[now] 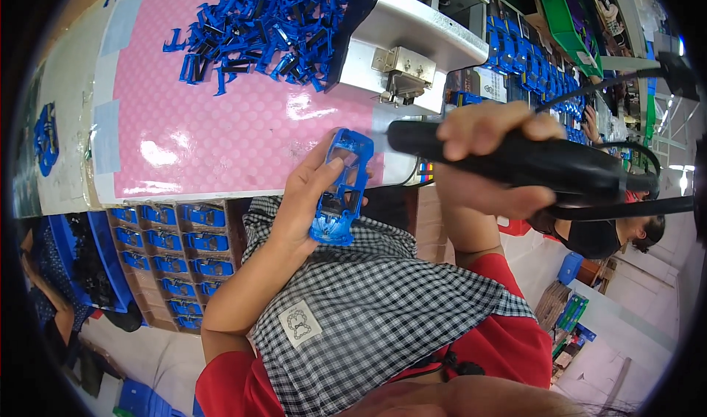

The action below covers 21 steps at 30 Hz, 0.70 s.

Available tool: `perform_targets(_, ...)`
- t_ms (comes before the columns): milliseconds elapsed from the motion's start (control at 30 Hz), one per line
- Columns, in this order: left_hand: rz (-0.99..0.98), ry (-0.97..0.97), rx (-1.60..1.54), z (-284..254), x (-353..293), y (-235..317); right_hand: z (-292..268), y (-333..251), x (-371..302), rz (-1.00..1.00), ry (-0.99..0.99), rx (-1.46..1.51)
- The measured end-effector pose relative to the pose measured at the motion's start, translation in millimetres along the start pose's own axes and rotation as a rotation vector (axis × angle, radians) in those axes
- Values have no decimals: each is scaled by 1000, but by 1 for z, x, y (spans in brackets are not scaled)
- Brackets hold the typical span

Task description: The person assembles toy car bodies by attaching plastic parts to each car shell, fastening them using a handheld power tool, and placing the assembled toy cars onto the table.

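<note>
My left hand [300, 196] grips a blue plastic housing [333, 229] with openings in its frame, holding it upright at the table's front edge. The thumb lies across its face and fingertips show behind its right side. My right hand [477, 192] is wrapped round a thick black electric screwdriver [563, 168], slightly blurred, with a cable at its rear end. The tool points left, its front end just right of the housing's top. I cannot make out a bit touching the housing.
Blue and black plastic parts [272, 30] lie heaped on the pink mat [213, 122]. A metal machine [405, 71] stands behind the tool. Another blue piece [46, 141] lies at far left. Below the table is a divided box [151, 258] of blue units. Other people sit nearby.
</note>
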<state>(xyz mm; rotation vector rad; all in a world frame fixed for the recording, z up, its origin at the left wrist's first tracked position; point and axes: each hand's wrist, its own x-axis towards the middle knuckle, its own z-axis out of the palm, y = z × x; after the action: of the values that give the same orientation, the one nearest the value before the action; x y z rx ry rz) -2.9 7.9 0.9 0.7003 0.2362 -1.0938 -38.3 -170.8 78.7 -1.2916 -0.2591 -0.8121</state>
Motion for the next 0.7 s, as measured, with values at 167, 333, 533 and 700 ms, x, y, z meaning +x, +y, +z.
perform_targets(167,15,-26,23,3,-1,1,-29,-14,75,-335,440,154)
perform_targets(333,9,-9,47,5,2,2,-72,-2,80,-478,322,140)
perform_targets(533,-4,-8,74,3,1,1,-31,-37,38,-500,-47,-160)
perform_targets(700,33,-18,64,3,2,0,-13,3,40,-253,31,-70)
